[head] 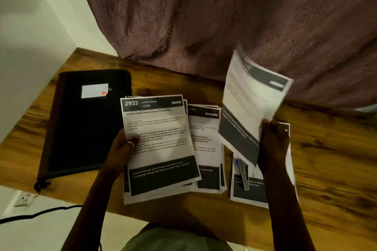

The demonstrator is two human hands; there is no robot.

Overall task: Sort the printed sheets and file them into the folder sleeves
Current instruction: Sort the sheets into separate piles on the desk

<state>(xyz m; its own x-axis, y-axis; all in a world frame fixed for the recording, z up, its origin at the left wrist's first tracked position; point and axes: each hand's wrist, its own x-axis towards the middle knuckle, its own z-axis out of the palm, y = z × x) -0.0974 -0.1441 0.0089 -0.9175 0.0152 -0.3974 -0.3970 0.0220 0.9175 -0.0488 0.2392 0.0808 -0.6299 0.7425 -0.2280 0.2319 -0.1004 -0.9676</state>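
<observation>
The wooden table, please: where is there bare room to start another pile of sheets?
Bare wood shows at the table's right end, beyond the right pile, and along the far strip between the middle pile and the curtain. The centre is crowded: the left pile, middle pile and right pile lie close together beside the folder.

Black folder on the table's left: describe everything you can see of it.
The black folder lies flat and closed at the left end of the wooden table. Dark textured cover, brown strip along the left side, zip round the edge with the zip pull at the near-left corner. A white lined label with a red mark sits on its upper cover. The sheet stack overlaps its right edge.
</observation>
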